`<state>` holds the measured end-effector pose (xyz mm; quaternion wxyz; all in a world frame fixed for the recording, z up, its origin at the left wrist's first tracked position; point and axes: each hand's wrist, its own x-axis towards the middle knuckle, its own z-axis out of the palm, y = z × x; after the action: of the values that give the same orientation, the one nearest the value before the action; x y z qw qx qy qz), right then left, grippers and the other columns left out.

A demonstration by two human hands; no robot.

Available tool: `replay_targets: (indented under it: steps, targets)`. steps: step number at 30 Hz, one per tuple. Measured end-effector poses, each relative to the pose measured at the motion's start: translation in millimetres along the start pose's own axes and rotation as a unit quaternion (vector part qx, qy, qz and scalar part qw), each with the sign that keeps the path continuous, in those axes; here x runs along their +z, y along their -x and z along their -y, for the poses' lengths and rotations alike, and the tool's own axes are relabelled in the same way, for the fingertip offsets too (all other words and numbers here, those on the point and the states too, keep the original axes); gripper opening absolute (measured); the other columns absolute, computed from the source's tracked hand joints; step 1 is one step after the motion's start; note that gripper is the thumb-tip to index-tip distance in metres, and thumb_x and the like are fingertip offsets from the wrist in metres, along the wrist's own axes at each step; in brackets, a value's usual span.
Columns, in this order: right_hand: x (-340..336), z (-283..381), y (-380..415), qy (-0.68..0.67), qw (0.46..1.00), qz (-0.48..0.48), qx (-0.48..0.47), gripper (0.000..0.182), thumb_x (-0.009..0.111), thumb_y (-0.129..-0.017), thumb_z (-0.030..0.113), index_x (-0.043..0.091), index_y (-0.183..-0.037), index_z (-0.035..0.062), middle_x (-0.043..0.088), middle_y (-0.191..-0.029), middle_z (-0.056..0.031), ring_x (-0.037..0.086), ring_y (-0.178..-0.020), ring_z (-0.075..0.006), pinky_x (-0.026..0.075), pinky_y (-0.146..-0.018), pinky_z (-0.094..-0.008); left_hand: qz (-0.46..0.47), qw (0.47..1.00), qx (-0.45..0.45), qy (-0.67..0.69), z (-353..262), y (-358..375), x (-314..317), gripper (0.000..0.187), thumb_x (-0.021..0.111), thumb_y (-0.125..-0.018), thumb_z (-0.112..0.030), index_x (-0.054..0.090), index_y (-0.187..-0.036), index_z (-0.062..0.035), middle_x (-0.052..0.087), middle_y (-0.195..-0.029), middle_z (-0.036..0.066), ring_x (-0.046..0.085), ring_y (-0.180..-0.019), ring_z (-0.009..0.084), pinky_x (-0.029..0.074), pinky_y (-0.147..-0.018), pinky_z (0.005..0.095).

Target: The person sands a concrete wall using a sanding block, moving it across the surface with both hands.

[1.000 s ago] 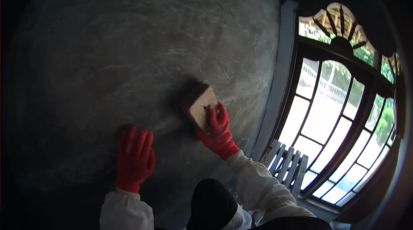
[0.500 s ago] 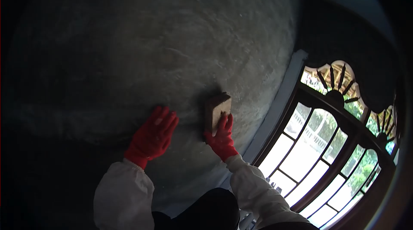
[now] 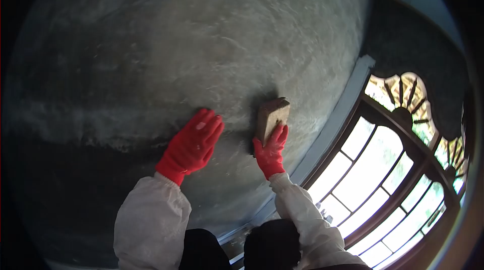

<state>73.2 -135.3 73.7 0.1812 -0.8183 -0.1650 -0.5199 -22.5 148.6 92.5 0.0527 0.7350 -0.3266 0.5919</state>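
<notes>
Home-like room interior, bare grey plaster wall [image 3: 242, 63], dark-framed paned window [image 3: 370, 156], sunburst fretwork [image 3: 403, 114] above

Red gloves [image 3: 190, 146], pale patch [image 3: 200, 125] at 1 o'clock on the left; loose white sleeves [image 3: 151, 222], gathered cuffs [image 3: 169, 181]; black legwear [image 3: 272, 244] at 6 o'clock.

Worn on the head. Looked forward and down, close upon the wall [image 3: 212, 33], filling most of the view with it. Took in left hand [image 3: 194, 144] and right hand [image 3: 272, 154] from behind, low and central. Caught the window [image 3: 385, 181] at right, farther off, aslant. Bowed straight lines; darkened towards the corners.
</notes>
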Motion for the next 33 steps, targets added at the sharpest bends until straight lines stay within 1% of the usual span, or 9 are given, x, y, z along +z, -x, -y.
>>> replay_targets:
  steps: [6, 12, 15, 19, 22, 25, 27, 30, 33]
  targets:
    - [19.8, -21.5, 0.0, -0.022, 0.995, -0.093, -0.010, 0.108, 0.080, -0.072, 0.033, 0.017, -0.152, -0.0007, 0.021, -0.146, -0.0394, 0.032, -0.128, -0.0559, 0.033, -0.105, -0.0579, 0.044, 0.998, -0.006, -0.041, -2.7, -2.1, -7.0, 0.045, 0.061, -0.081, -0.009, 0.059, -0.125, -0.0015, 0.052, -0.134, 0.012, 0.049, -0.125, 0.0365, 0.040, -0.109, 0.0498]
    - [-1.8, -40.3, -55.1, -0.083, 0.983, -0.124, 0.111, 0.097, 0.078, -0.074, 0.028, 0.025, -0.150, 0.0003, 0.025, -0.145, -0.0370, 0.036, -0.129, -0.0515, 0.037, -0.104, -0.0514, 0.104, 0.986, -0.032, -0.126, -8.4, -6.1, -4.2, 0.041, 0.061, -0.083, -0.012, 0.062, -0.123, -0.0037, 0.055, -0.130, 0.011, 0.050, -0.124, 0.0357, 0.042, -0.106, 0.0530]
    - [38.9, -61.4, 41.2, -0.035, 0.987, -0.112, 0.109, 0.095, 0.078, -0.073, 0.029, 0.028, -0.149, 0.0000, 0.027, -0.144, -0.0375, 0.035, -0.129, -0.0548, 0.035, -0.105, -0.0545, 0.122, 0.976, -0.043, -0.176, -11.0, -2.5, -2.3, 0.039, 0.062, -0.082, -0.016, 0.065, -0.119, -0.0050, 0.056, -0.128, 0.011, 0.051, -0.123, 0.0366, 0.042, -0.104, 0.0556]
    - [83.2, -86.1, 162.2, -0.078, 0.968, -0.027, 0.235, 0.106, 0.080, -0.069, 0.033, 0.021, -0.151, 0.0009, 0.025, -0.145, -0.0361, 0.035, -0.130, -0.0539, 0.034, -0.107, -0.0546, 0.141, 0.966, -0.045, -0.212, -9.6, -1.6, -1.1, 0.037, 0.063, -0.082, -0.020, 0.067, -0.116, -0.0066, 0.057, -0.127, 0.011, 0.051, -0.120, 0.0391, 0.041, -0.103, 0.0590]
    - [70.2, -95.1, 126.6, -0.093, 0.986, -0.076, 0.120, 0.106, 0.080, -0.070, 0.030, 0.020, -0.152, 0.0012, 0.025, -0.145, -0.0356, 0.035, -0.129, -0.0543, 0.035, -0.106, -0.0533, 0.150, 0.959, -0.036, -0.237, -11.4, -4.5, -1.1, 0.037, 0.063, -0.082, -0.020, 0.067, -0.116, -0.0069, 0.057, -0.126, 0.010, 0.049, -0.122, 0.0391, 0.040, -0.103, 0.0597]
    - [31.3, -80.7, 10.0, -0.068, 0.980, -0.147, 0.111, 0.096, 0.080, -0.072, 0.027, 0.031, -0.149, 0.0005, 0.029, -0.145, -0.0343, 0.038, -0.127, -0.0524, 0.037, -0.105, -0.0539, 0.152, 0.959, -0.014, -0.240, -12.1, -5.5, -1.0, 0.039, 0.062, -0.081, -0.020, 0.064, -0.116, -0.0016, 0.054, -0.127, 0.015, 0.045, -0.126, 0.0437, 0.036, -0.106, 0.0621]
    - [7.4, -64.4, -49.7, -0.140, 0.965, -0.175, 0.136, 0.096, 0.082, -0.070, 0.027, 0.034, -0.149, 0.0044, 0.032, -0.143, -0.0340, 0.040, -0.125, -0.0517, 0.039, -0.102, -0.0531, 0.171, 0.950, -0.017, -0.259, -11.5, -0.9, -3.0, 0.039, 0.063, -0.081, -0.021, 0.064, -0.115, -0.0022, 0.054, -0.127, 0.015, 0.045, -0.126, 0.0430, 0.036, -0.106, 0.0619]
    - [1.1, -31.2, -57.7, -0.147, 0.963, -0.187, 0.123, 0.095, 0.083, -0.068, 0.027, 0.037, -0.149, 0.0079, 0.032, -0.141, -0.0352, 0.041, -0.123, -0.0515, 0.040, -0.101, -0.0533, 0.164, 0.952, -0.013, -0.256, -15.1, -2.5, -4.7, 0.039, 0.064, -0.080, -0.021, 0.065, -0.114, -0.0024, 0.054, -0.126, 0.015, 0.044, -0.126, 0.0429, 0.035, -0.106, 0.0625]
    - [30.4, -8.3, 35.4, -0.108, 0.982, -0.138, 0.066, 0.104, 0.087, -0.062, 0.029, 0.034, -0.150, 0.0119, 0.029, -0.140, -0.0374, 0.039, -0.123, -0.0551, 0.039, -0.099, -0.0579, 0.177, 0.954, -0.012, -0.243, -11.5, -7.7, -4.2, 0.039, 0.065, -0.079, -0.021, 0.065, -0.113, -0.0028, 0.054, -0.125, 0.014, 0.044, -0.126, 0.0433, 0.034, -0.105, 0.0632]
